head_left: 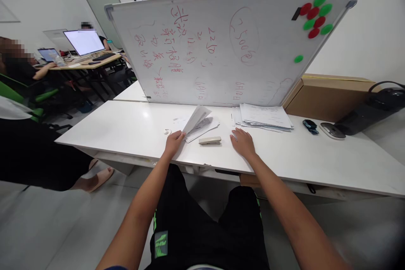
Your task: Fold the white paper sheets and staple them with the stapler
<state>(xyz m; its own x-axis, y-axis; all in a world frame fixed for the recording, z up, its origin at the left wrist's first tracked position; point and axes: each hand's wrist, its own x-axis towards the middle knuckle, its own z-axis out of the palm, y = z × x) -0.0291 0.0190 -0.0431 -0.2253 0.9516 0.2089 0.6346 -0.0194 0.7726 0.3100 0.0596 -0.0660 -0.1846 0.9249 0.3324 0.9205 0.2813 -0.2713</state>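
Note:
My left hand (174,143) pinches the near edge of some printed paper sheets (196,119), which are lifted and tilted. Beneath them, more sheets (205,128) lie on the white desk. Just right of these papers is a beige stapler (210,141), with neither hand touching it. My right hand (243,141) rests on the desk with its fingers spread, close to the front edge of a stack of printed papers (264,117). Nothing shows in its grasp. Beside my left hand lies a small white curled object (167,132) whose kind I cannot make out.
A whiteboard (215,50) with red writing and round magnets stands along the back of the desk (104,128). To the right are a cardboard box (329,97), a watch (310,126), a mouse (332,130) and a dark bottle (373,107). A person (41,152) stands at left; others sit behind.

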